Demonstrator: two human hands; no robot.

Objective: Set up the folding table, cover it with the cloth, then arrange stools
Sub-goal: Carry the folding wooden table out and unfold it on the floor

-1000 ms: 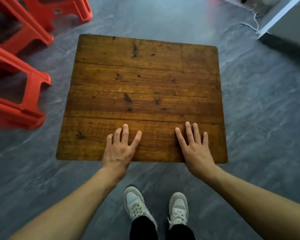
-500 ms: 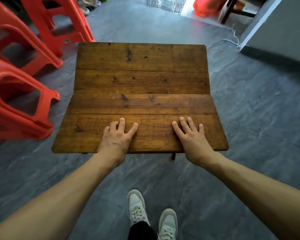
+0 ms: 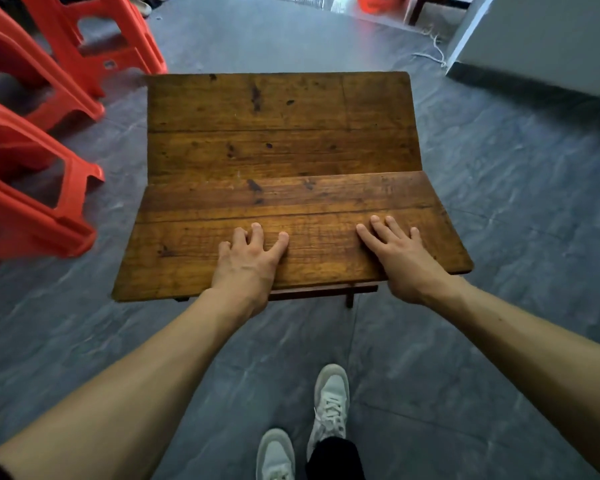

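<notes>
Head view: we are on the set-up step, left hand (image 3: 248,258) and right hand (image 3: 400,252) lying flat, clasping nothing, on the table (image 3: 278,140) mid-frame; next, we judge, fetch the unseen cloth.

Grey marbled floor (image 3: 499,202) (white cabinet (image 3: 551,39))

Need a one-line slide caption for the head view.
Both hands, left hand and right hand, press flat on the wooden folding table; red stools wait beside it.
</notes>
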